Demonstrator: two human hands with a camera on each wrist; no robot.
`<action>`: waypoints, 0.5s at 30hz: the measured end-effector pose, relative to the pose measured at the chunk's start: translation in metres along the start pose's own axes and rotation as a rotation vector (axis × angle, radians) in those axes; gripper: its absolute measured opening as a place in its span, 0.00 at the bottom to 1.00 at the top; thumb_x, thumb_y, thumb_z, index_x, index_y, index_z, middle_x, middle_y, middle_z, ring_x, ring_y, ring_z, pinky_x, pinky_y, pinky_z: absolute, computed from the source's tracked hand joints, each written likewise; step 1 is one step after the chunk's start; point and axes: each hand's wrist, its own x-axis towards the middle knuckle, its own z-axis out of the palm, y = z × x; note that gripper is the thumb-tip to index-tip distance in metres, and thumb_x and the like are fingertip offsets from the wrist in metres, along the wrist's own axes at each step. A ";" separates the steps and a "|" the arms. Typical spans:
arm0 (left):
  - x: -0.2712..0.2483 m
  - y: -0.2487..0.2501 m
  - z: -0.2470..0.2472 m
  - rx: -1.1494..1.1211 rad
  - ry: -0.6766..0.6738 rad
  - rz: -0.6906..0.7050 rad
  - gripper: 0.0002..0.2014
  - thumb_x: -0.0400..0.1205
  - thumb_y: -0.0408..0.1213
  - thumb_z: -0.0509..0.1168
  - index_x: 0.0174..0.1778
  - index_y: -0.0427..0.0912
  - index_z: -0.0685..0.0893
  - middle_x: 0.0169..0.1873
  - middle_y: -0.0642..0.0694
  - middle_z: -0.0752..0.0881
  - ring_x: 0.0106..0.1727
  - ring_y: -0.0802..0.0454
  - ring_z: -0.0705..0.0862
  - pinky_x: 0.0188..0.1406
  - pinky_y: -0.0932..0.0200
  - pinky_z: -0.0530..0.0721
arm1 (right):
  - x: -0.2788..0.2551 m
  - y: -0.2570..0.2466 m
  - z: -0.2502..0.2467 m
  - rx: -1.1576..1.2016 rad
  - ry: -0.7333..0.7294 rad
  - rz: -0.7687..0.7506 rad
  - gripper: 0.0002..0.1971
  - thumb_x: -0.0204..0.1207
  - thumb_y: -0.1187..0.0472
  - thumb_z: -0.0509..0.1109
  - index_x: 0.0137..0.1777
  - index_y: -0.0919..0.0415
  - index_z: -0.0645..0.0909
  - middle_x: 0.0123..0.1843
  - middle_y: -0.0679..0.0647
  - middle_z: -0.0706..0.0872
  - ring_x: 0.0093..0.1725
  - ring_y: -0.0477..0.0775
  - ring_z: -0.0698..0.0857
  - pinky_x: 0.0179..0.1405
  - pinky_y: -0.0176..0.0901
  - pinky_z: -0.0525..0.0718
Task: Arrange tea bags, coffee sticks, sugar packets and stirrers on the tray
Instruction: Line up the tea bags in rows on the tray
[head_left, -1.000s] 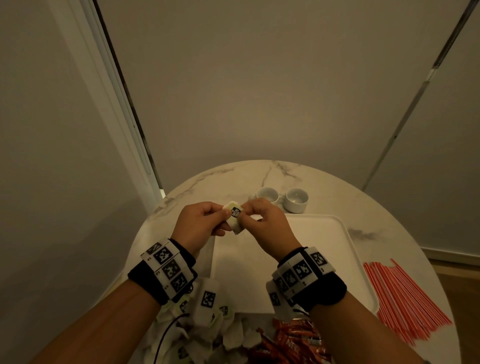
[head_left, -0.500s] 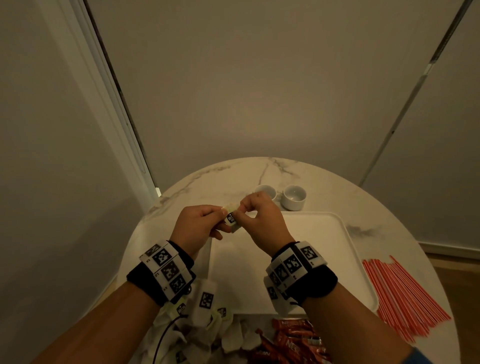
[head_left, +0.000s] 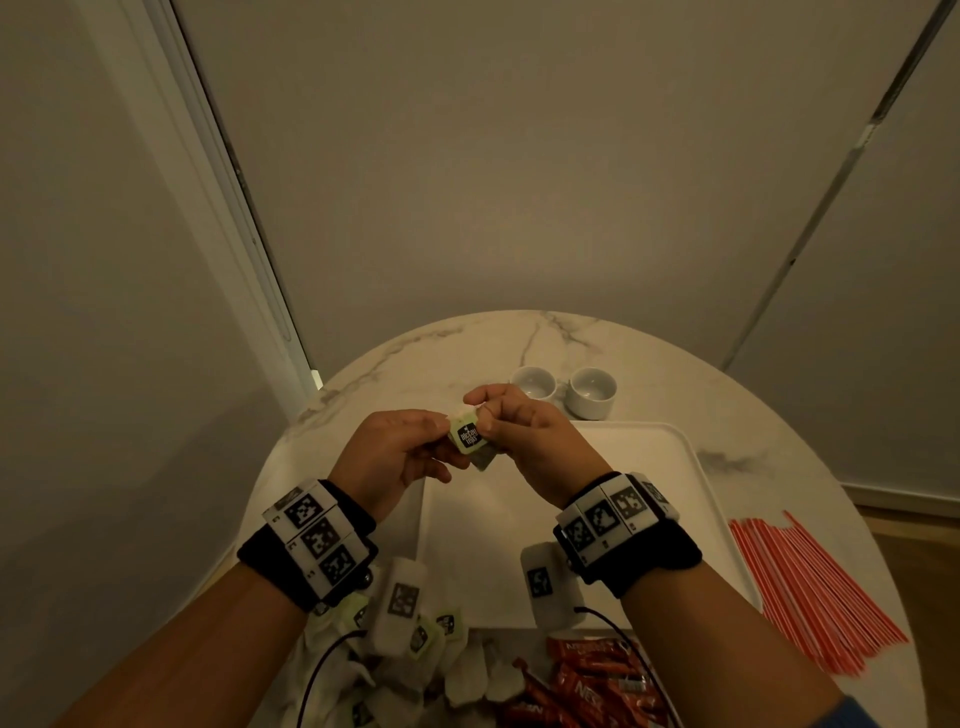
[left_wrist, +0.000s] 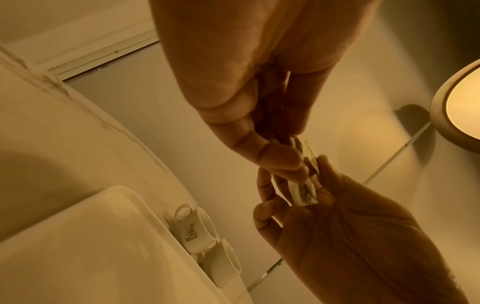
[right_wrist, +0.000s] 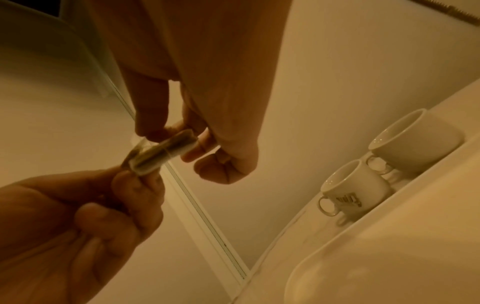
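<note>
The tea bag (head_left: 469, 439) sits pinched between your two hands, raised above the far left corner of the white tray (head_left: 649, 467) and touching nothing else. Your left hand (head_left: 387, 457) grips its left end with thumb and curled fingertips; your right hand (head_left: 524, 436) grips the right end the same way, so both hands are clamped on the one bag. In the head view its green label faces up toward you, and the paper pouch hangs out below the label, slanting down and to the right. From the right wrist view the bag (right_wrist: 161, 152) reads as a folded strip whose long axis runs from one hand's fingertips to the other's, with a thread wrapped across its middle.

Two white cups (head_left: 563, 389) stand side by side on the marble table (head_left: 415, 343), just beyond the tray's far edge. A pile of tea bags (head_left: 415, 644) lies at the near edge by your left wrist, red coffee sticks (head_left: 592, 680) beside it, and red stirrers (head_left: 815, 587) fan out right of the tray.
</note>
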 end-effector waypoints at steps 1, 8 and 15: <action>0.000 0.001 0.000 0.009 -0.012 0.002 0.11 0.83 0.25 0.58 0.48 0.22 0.84 0.37 0.29 0.88 0.32 0.44 0.87 0.26 0.59 0.84 | 0.000 -0.001 0.000 0.008 0.000 -0.002 0.08 0.71 0.64 0.67 0.45 0.70 0.79 0.59 0.52 0.77 0.48 0.48 0.82 0.43 0.37 0.82; 0.001 0.007 -0.004 0.169 -0.063 0.022 0.12 0.84 0.26 0.57 0.47 0.27 0.86 0.37 0.32 0.89 0.34 0.45 0.87 0.30 0.59 0.84 | -0.001 -0.004 0.003 -0.160 0.093 0.014 0.03 0.79 0.68 0.66 0.47 0.68 0.79 0.49 0.57 0.84 0.41 0.50 0.80 0.37 0.33 0.78; 0.008 0.009 -0.010 0.306 -0.115 -0.032 0.11 0.83 0.25 0.58 0.44 0.29 0.87 0.35 0.33 0.89 0.32 0.45 0.87 0.32 0.58 0.85 | -0.002 -0.003 0.004 -0.204 0.086 0.064 0.06 0.82 0.71 0.63 0.45 0.64 0.80 0.46 0.59 0.84 0.38 0.47 0.80 0.39 0.35 0.77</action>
